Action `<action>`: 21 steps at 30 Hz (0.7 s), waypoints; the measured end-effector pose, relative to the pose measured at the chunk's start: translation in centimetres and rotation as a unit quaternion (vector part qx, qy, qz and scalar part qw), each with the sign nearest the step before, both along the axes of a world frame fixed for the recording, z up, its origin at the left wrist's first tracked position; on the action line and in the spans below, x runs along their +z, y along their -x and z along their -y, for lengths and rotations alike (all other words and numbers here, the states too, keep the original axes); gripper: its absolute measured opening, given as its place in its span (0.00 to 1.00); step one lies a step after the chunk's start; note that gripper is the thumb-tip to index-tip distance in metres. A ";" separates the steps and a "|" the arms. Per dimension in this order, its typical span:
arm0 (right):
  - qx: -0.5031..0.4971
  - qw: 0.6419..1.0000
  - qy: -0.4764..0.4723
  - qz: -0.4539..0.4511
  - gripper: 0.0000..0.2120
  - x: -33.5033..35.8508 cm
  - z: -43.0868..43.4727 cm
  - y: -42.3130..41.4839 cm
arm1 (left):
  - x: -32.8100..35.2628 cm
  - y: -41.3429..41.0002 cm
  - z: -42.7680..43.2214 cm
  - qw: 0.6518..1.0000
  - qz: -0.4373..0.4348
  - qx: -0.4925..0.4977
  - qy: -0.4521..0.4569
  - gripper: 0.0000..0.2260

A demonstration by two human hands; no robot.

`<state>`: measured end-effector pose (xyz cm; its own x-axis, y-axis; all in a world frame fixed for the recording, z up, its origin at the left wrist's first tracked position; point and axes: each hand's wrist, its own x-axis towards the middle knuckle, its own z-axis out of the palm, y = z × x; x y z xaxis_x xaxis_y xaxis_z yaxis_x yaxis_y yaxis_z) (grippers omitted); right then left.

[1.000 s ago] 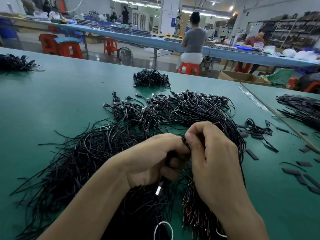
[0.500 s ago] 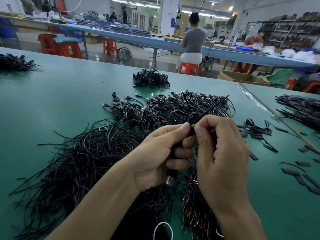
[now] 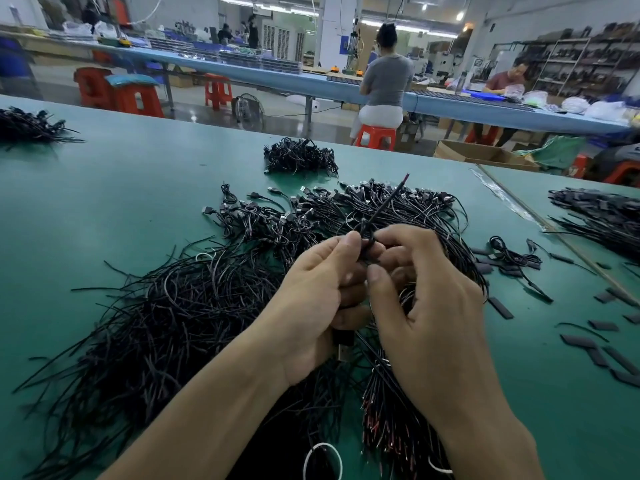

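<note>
A long workshop with blue benches and red stools lies behind the green counter (image 3: pixel 104 202), and people sit at work well beyond its far edge.

In the head view both hands meet at the centre. The left hand (image 3: pixel 311 306) is curled round a folded black cable (image 3: pixel 384 204), thumb and forefinger pinching its top. The USB plug (image 3: pixel 343 351) pokes out below the palm toward 6 o'clock. The right hand (image 3: pixel 426 313) pinches the same cable just beside the left fingertips, and the free tail sticks up toward 1 o'clock.

The step looks like winding that tail round the coil, though the fingers hide the turns. Next, I judge, the tail must be drawn tight and tucked in without letting the coil spring open.

A loose pile (image 3: pixel 156 323) spreads toward 9 o'clock. Tied bundles (image 3: pixel 299 160) sit at 12 o'clock, and flat black strips (image 3: pixel 500 308) lie at 3 o'clock. The tangle right under the hands could snag the tail.
</note>
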<state>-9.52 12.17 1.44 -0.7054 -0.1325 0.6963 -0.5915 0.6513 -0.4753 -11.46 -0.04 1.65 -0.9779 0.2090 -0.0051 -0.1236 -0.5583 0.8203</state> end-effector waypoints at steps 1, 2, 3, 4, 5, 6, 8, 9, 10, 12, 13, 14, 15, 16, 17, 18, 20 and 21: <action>0.010 1.000 -0.016 -0.005 0.14 0.1 0.0 0.0 | 0.0 -0.1 0.0 1.000 -0.009 -0.003 0.003 0.12; 0.015 0.999 -0.029 -0.013 0.15 0.2 -0.1 0.0 | 0.0 -0.2 0.0 1.000 -0.014 -0.004 0.006 0.13; 0.015 0.999 -0.039 -0.024 0.15 0.1 -0.2 0.0 | -0.1 -0.2 0.0 1.000 -0.013 -0.004 0.008 0.15; 0.010 0.998 -0.044 -0.034 0.15 0.1 -0.2 0.1 | -0.1 -0.2 0.0 1.000 -0.007 -0.003 0.008 0.16; 0.005 0.998 -0.045 -0.041 0.15 0.0 -0.4 0.2 | -0.1 -0.3 0.0 1.000 -0.002 -0.003 0.008 0.17; 0.002 0.998 -0.043 -0.045 0.14 -0.1 -0.5 0.3 | -0.1 -0.2 -0.1 1.000 0.002 -0.004 0.007 0.17; 0.005 0.998 -0.040 -0.053 0.11 -0.3 -1.0 0.6 | -0.1 -0.2 -0.1 1.000 0.006 -0.011 0.014 0.22; 0.007 0.997 -0.041 -0.058 0.10 -0.3 -1.2 0.7 | -0.1 -0.1 -0.1 1.000 0.007 -0.013 0.021 0.24; 0.009 0.997 -0.044 -0.061 0.08 -0.4 -1.5 0.9 | -0.1 -0.1 -0.1 0.999 0.010 -0.016 0.026 0.26; 0.016 0.997 -0.050 -0.064 0.07 -0.4 -2.2 1.1 | -0.1 0.0 -0.1 0.999 0.021 -0.027 0.029 0.25; 0.021 0.996 -0.053 -0.062 0.06 -0.4 -2.4 1.2 | -0.1 0.0 0.0 0.999 0.029 -0.034 0.030 0.25; 0.025 0.996 -0.055 -0.059 0.06 -0.3 -2.6 1.3 | -0.2 0.0 0.0 0.998 0.038 -0.042 0.031 0.25; 0.031 0.996 -0.056 -0.056 0.06 -0.3 -2.8 1.3 | -0.3 0.0 0.0 0.997 0.049 -0.049 0.031 0.25; 0.038 0.996 -0.056 -0.052 0.05 -0.2 -2.9 1.3 | -0.4 0.1 0.1 0.996 0.058 -0.055 0.033 0.23; 0.046 0.996 -0.056 -0.050 0.05 -0.2 -2.9 1.3 | -0.4 0.1 0.1 0.995 0.066 -0.060 0.037 0.21; 0.053 0.996 -0.057 -0.047 0.04 -0.1 -2.9 1.3 | -0.5 0.0 0.1 0.994 0.071 -0.065 0.044 0.20; 0.057 0.996 -0.061 -0.039 0.05 -0.1 -2.8 1.2 | -0.6 0.0 0.0 0.993 0.075 -0.071 0.054 0.19; 0.055 0.996 -0.062 -0.036 0.05 -0.1 -2.8 1.2 | -0.7 0.0 -0.1 0.993 0.076 -0.070 0.057 0.19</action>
<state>-10.75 14.93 1.30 -0.6305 -0.2942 0.7183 -0.6918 0.6327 -0.3481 -11.45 0.02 0.99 -0.9255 0.3320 -0.1820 -0.3206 -0.4315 0.8432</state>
